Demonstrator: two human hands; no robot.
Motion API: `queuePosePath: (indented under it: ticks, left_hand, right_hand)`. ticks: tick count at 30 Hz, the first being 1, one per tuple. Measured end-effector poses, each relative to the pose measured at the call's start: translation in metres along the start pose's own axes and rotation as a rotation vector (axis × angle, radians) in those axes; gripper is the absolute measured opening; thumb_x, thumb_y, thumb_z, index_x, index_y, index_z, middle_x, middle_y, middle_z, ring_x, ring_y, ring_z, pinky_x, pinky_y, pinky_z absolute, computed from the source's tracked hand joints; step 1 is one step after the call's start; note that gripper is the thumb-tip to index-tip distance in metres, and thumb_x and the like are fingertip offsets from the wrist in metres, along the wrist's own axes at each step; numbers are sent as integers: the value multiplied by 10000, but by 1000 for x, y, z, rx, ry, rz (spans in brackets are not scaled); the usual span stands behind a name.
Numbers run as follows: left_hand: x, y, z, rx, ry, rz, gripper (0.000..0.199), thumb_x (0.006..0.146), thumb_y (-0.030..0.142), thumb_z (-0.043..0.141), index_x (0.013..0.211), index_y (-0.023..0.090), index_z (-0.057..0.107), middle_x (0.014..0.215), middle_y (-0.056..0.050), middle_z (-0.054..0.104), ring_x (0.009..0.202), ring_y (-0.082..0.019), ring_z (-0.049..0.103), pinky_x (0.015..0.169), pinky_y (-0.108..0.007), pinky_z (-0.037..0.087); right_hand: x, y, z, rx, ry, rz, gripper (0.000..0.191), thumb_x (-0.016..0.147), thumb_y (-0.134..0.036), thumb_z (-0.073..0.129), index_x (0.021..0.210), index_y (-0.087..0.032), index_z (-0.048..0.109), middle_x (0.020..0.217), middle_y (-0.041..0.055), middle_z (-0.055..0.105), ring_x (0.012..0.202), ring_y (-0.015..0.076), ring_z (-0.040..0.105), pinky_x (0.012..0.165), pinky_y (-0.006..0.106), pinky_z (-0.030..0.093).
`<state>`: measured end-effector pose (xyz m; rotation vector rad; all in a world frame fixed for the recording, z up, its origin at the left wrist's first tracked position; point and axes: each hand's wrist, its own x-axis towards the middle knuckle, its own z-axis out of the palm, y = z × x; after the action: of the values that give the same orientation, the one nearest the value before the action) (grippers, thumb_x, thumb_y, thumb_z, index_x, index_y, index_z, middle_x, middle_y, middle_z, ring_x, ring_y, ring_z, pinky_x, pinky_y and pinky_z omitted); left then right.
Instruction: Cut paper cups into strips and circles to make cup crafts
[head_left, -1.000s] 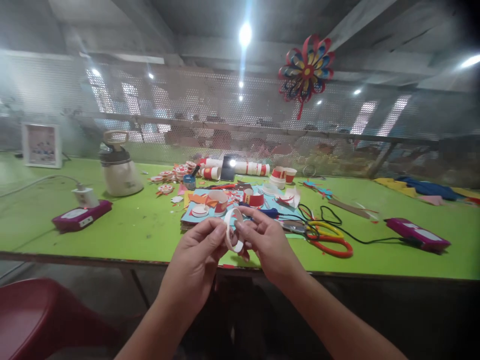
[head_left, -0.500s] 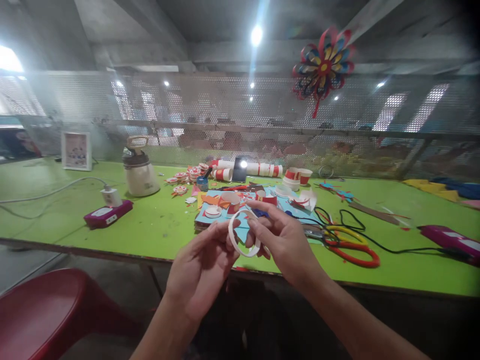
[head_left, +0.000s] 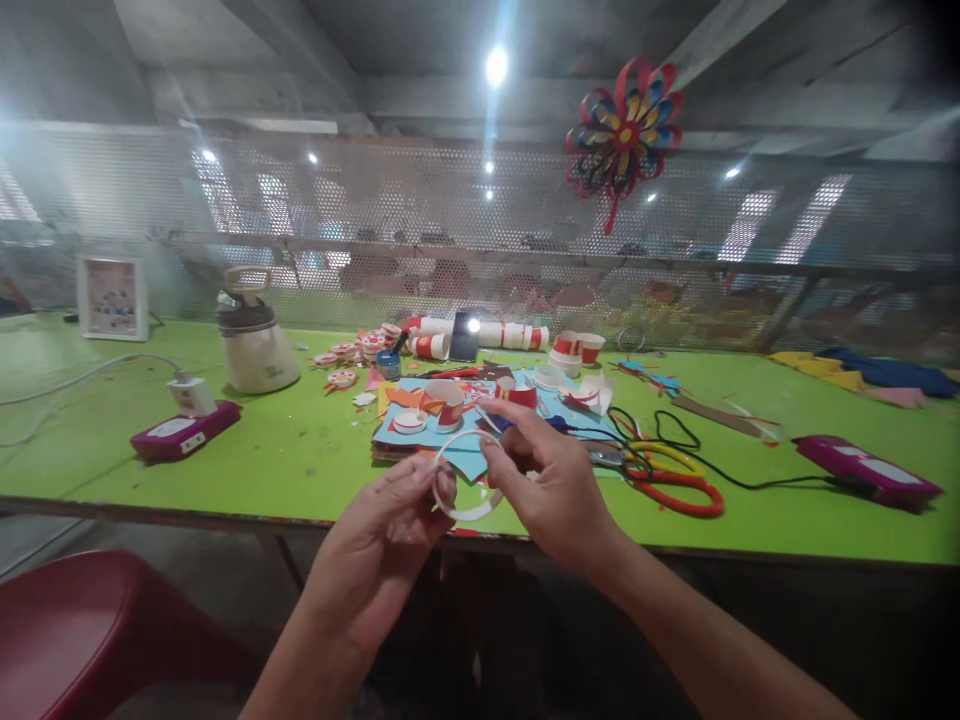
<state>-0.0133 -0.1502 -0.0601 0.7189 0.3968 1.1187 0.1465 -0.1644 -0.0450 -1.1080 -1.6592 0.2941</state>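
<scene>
A thin white paper ring (head_left: 472, 512) is held up over the table's front edge. My left hand (head_left: 397, 510) pinches its left side between thumb and fingers. On the ring's right side, my right hand (head_left: 544, 475) closes its thumb and fingers, with the index finger stretched forward. Behind the ring lie light blue paper sheets (head_left: 469, 460) bearing a cut red-and-white paper cup (head_left: 448, 405) and a white paper disc (head_left: 409, 421). Scissors (head_left: 682, 492) with red and yellow handles rest to the right of my right hand.
Purple power strips (head_left: 187, 432) stand on the green table (head_left: 315, 470), one at each side, with a black cord on the right. A spray bottle (head_left: 259, 350), stacked paper cups (head_left: 566, 352) and a phone (head_left: 465, 336) are farther back. A red stool (head_left: 90, 630) is at lower left.
The ring has turned and now shows a thinner edge. Both hands have shifted slightly left in view, still on the ring. The whole scene has moved left as the camera turned.
</scene>
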Motion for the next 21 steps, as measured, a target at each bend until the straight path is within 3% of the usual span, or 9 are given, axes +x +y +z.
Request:
queuePosePath:
  ticks: [6, 11, 14, 21]
  left_hand:
    - [1, -1, -3, -109, 52, -43, 30, 733, 54, 660, 708, 59, 676, 714, -49, 598, 636, -94, 559, 617, -184, 527]
    - [5, -2, 3, -233, 133, -107, 203, 839, 24, 499, 695, 68, 636, 678, -47, 558, 620, -104, 558, 560, -190, 519]
    - [9, -4, 3, -237, 156, -132, 205, 875, 46, 472, 741, 69, 626, 687, -46, 559, 595, -96, 550, 522, -179, 504]
    - [4, -7, 0, -105, 65, -119, 147, 890, 159, 536, 777, 101, 611, 669, -23, 574, 539, -80, 524, 468, -163, 457]
  right_hand:
    - [-1, 2, -7, 313, -157, 173, 369, 901, -342, 562, 1235, -187, 554, 625, -27, 611, 491, 107, 532, 484, 235, 466]
    - [3, 5, -7, 517, -182, 278, 339, 875, -353, 589, 1149, -154, 604, 580, -28, 625, 417, 77, 495, 388, 183, 373]
    - [5, 6, -7, 595, -180, 319, 366, 880, -402, 566, 1140, -148, 608, 574, -29, 622, 400, 72, 481, 379, 183, 362]
    - [0, 5, -2, 636, -141, 363, 397, 793, -415, 674, 1062, -127, 624, 563, -28, 633, 382, 61, 456, 370, 182, 348]
